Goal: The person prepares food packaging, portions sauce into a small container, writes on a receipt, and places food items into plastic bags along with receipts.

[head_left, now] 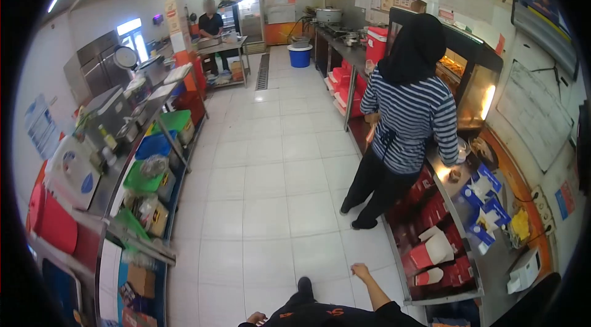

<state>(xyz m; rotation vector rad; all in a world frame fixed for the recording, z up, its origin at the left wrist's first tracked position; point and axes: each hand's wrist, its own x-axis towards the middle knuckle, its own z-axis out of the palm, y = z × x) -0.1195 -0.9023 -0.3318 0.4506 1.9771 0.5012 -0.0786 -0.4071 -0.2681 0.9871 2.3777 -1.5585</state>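
And here we are in the kitchen: the right hand [359, 270] swings over the tiled floor, fingers loosely closed, nothing seen in it. The left hand [257, 318] sits low at the edge; can't tell its grip. Nearest the right, red-and-white cartons [433, 249] fill the shelf beneath the tabletop [492, 271]. Up top, blue-and-white packets [486, 188], lettering too small to read! Orange marks [335, 311] on the dark clothing? Unreadable too.

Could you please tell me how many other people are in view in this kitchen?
2: a person in stripes at the right counter, and a person in black behind the far table.
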